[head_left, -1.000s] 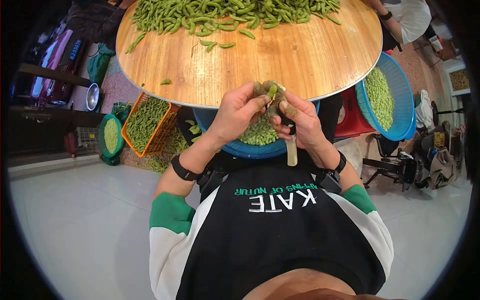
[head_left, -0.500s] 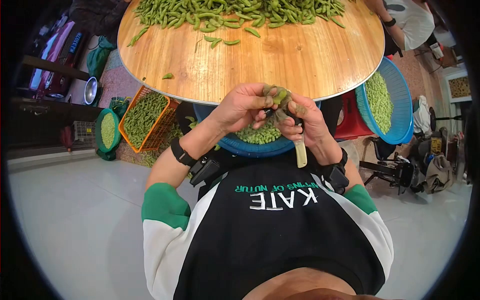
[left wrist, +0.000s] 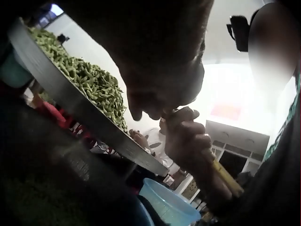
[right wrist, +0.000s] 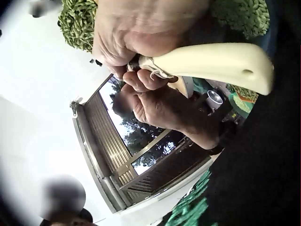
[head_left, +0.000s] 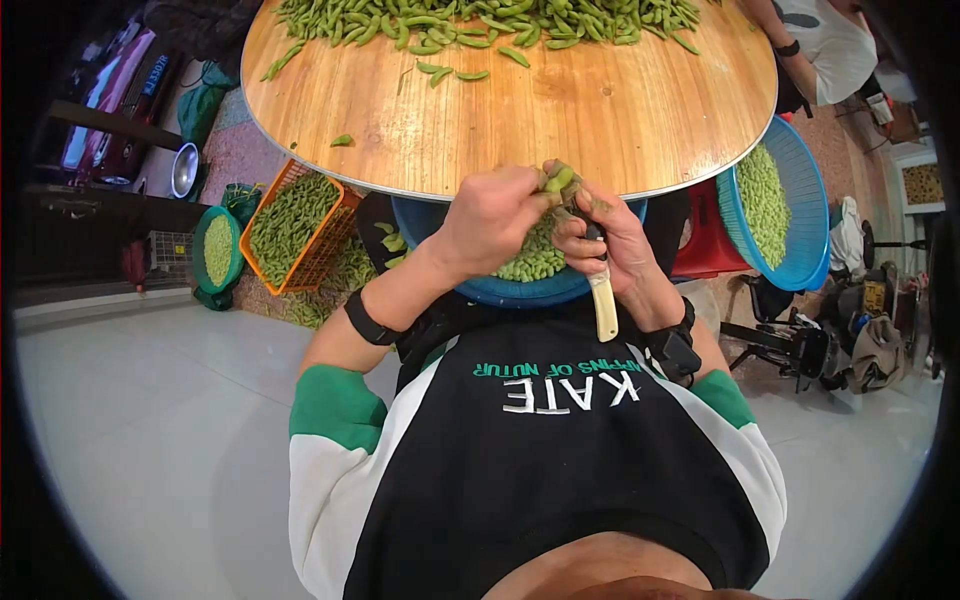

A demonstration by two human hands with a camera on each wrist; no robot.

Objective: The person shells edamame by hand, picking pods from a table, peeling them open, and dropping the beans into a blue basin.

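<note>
Both hands meet over the near edge of the table. My left hand [head_left: 497, 212] pinches a green soybean pod [head_left: 560, 180] between thumb and fingers, and its fingertips come right up to the other hand. Curled fingers of my right hand [head_left: 612, 238] grip a tool with a cream handle [right wrist: 216, 63]; the handle has a hole at its end and a dark section inside the fist, and the working end is hidden. Beneath the hands, a blue basin [head_left: 515, 293] holds shelled green beans [head_left: 535, 262].
A heap of pods [head_left: 480, 20] covers the far side of the round wooden table [head_left: 430, 125]. At left stand an orange crate [head_left: 290, 283] of pods and a green basin [head_left: 237, 262] of beans. A blue basket [head_left: 808, 215] of beans stands right, near another person [head_left: 825, 60].
The left hand has turned, its back now facing up, staying at the pod. The right hand keeps its grip on the cream-handled tool. The view has shifted slightly.
</note>
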